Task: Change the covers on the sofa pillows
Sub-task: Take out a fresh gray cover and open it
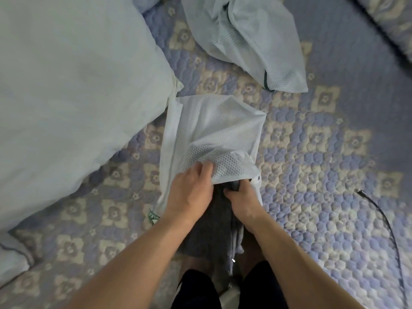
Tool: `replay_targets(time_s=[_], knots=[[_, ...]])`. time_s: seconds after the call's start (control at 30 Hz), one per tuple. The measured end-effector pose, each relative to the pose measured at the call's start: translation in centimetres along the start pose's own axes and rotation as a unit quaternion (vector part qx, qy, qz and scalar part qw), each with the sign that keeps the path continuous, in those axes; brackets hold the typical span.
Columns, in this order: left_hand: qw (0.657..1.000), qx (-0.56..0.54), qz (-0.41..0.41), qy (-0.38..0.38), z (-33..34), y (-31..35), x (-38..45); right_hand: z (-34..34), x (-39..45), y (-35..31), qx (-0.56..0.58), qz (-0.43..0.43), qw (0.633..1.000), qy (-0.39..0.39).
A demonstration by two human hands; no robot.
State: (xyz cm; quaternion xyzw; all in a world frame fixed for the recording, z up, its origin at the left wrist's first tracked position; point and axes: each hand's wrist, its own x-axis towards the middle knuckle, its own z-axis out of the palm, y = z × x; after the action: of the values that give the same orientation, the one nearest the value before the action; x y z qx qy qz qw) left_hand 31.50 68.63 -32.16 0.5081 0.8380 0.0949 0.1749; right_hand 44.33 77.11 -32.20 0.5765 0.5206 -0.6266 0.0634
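Observation:
A white mesh pillow cover (214, 130) lies on the quilted sofa in front of me. A dark grey fabric piece (214, 228) comes out of its near opening and hangs toward my legs. My left hand (189, 192) grips the edge of the white cover at its opening. My right hand (243, 201) grips the dark grey fabric just at the opening, fingers curled around it. A second white mesh cover (245, 41) lies crumpled further back. A large pale blue pillow (73, 85) fills the left side.
The sofa surface (312, 141) has a blue and cream quilted flower pattern. A black cable (383, 219) lies on it at the right. Another pale pillow corner (11, 259) shows at the lower left. A cushion edge (392, 23) sits at the top right.

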Motion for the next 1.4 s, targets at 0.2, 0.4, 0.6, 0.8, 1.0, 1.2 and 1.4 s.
replay_targets(time_s=[0.2,0.4,0.6,0.8,1.0,1.2,1.4], knots=[[0.976,-0.110,0.179,0.057,-1.7,3.6,0.4,1.2,-1.1,-0.2,-0.137,-0.127,0.981,0.058],[0.994,-0.022,-0.073,-0.083,1.7,-1.9,-6.2,-0.8,0.0,2.2,-0.044,0.089,0.984,0.151],[0.938,-0.025,-0.331,-0.102,4.9,-4.0,-10.7,-5.5,-2.3,6.2,-0.284,0.059,0.930,0.224],[0.857,-0.106,-0.501,-0.046,5.2,-2.7,-10.5,-7.0,-0.2,8.4,-0.300,0.103,0.937,0.148],[0.600,-0.428,-0.674,-0.046,6.8,-2.5,-10.8,-5.2,0.1,8.1,-0.198,0.093,0.969,0.111],[0.519,-0.562,-0.633,-0.121,7.0,1.2,-11.8,-2.8,-2.0,8.9,-0.066,0.066,0.995,0.042],[0.600,-0.543,-0.577,-0.107,4.2,2.6,-10.4,-3.7,-1.5,4.8,-0.073,0.138,0.987,0.026]])
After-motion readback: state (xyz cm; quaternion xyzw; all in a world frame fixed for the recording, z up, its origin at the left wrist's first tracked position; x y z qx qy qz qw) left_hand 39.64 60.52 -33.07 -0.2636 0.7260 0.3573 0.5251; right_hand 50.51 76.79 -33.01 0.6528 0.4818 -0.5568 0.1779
